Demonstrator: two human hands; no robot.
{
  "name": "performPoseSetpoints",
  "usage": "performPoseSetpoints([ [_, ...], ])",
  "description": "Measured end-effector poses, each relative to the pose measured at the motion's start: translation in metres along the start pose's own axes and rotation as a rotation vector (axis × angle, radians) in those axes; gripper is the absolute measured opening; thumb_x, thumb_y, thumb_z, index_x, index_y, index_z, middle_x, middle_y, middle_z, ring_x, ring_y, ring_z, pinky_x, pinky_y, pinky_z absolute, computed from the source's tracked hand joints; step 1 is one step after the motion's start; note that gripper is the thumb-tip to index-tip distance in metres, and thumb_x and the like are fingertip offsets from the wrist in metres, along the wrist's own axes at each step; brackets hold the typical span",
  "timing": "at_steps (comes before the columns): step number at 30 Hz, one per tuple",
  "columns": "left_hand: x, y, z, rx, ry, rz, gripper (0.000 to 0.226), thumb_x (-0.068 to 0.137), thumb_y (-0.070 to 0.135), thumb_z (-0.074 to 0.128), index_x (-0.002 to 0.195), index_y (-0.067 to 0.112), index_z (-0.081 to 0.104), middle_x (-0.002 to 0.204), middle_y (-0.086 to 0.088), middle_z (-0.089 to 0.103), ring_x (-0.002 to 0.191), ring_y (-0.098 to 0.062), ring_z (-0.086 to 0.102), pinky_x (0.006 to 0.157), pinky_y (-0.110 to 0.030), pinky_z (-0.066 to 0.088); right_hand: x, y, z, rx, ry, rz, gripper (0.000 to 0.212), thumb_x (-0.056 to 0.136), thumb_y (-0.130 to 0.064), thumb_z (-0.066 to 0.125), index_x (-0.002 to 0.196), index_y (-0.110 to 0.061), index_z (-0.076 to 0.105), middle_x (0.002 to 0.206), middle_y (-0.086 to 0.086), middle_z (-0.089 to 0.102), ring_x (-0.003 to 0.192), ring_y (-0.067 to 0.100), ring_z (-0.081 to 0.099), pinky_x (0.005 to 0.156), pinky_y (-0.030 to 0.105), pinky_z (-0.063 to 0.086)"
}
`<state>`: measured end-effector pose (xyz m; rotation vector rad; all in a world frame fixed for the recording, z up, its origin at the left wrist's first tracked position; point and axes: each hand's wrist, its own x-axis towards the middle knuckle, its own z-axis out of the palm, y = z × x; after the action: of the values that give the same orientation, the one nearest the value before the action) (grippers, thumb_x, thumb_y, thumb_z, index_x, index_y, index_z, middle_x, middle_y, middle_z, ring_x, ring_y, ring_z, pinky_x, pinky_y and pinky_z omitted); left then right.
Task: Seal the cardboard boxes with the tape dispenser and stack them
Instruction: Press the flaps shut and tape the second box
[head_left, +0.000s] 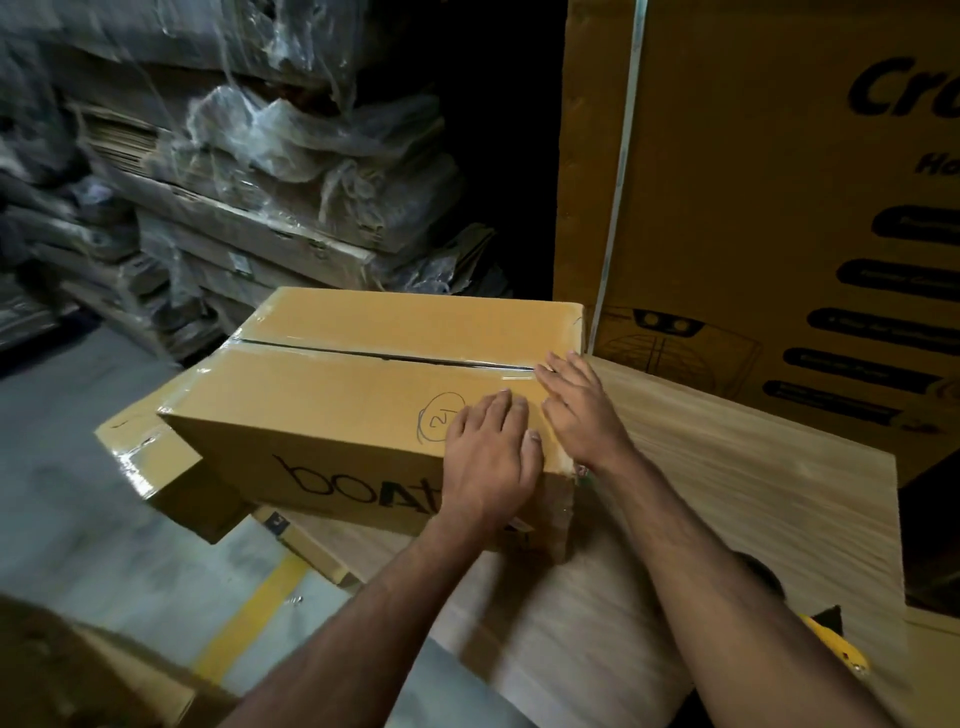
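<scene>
Taped boat box (363, 395): on the wooden counter (727, 467), at its left edge, overhanging another carton (150, 467).
Left hand (488, 457): fingers straight, pressing the box's near right top edge.
Right hand (576, 410): flat, fingers spread, on the box's right end, holding nothing.

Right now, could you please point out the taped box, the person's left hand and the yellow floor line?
taped box (332, 384): head view, on its top flap.
left hand (488, 452): head view, back of the hand.
yellow floor line (249, 618): head view, mid-stripe.
</scene>
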<state>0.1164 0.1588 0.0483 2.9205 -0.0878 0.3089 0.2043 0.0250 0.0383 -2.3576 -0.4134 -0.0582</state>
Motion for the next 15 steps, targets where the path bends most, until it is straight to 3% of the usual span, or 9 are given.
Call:
performPoseSetpoints([
  [7,-0.023,-0.033,-0.02,-0.061,-0.071,0.213,0.066,0.096,0.049,0.022,0.15,0.016,0.04,0.156,-0.005,0.04,0.144,-0.018,0.033,0.119,-0.038,0.02,-0.039,-0.035,0.01,-0.095,0.106,0.11,0.045,0.101,-0.033,0.047,0.144,-0.023,0.052,0.159,-0.007,0.034,0.15,0.01,0.017,0.112,0.048,0.021],
  [12,-0.064,-0.088,-0.035,-0.117,-0.093,0.393,0.06,0.096,0.043,0.029,0.147,0.017,0.046,0.154,-0.004,0.043,0.143,-0.018,0.036,0.118,-0.036,0.023,-0.1,-0.092,0.046,-0.181,0.215,0.258,0.047,0.103,-0.039,0.038,0.146,-0.023,0.048,0.161,-0.006,0.03,0.151,0.013,0.014,0.113,0.051,0.021],
  [15,-0.085,-0.129,-0.05,-0.133,-0.083,0.419,0.055,0.094,0.042,0.029,0.143,0.025,0.049,0.154,0.001,0.043,0.146,-0.018,0.03,0.12,-0.044,0.022,-0.137,-0.142,0.077,-0.301,0.186,0.337,0.06,0.102,-0.051,0.021,0.153,-0.021,0.035,0.165,0.0,0.02,0.152,0.018,0.007,0.113,0.053,0.017],
])
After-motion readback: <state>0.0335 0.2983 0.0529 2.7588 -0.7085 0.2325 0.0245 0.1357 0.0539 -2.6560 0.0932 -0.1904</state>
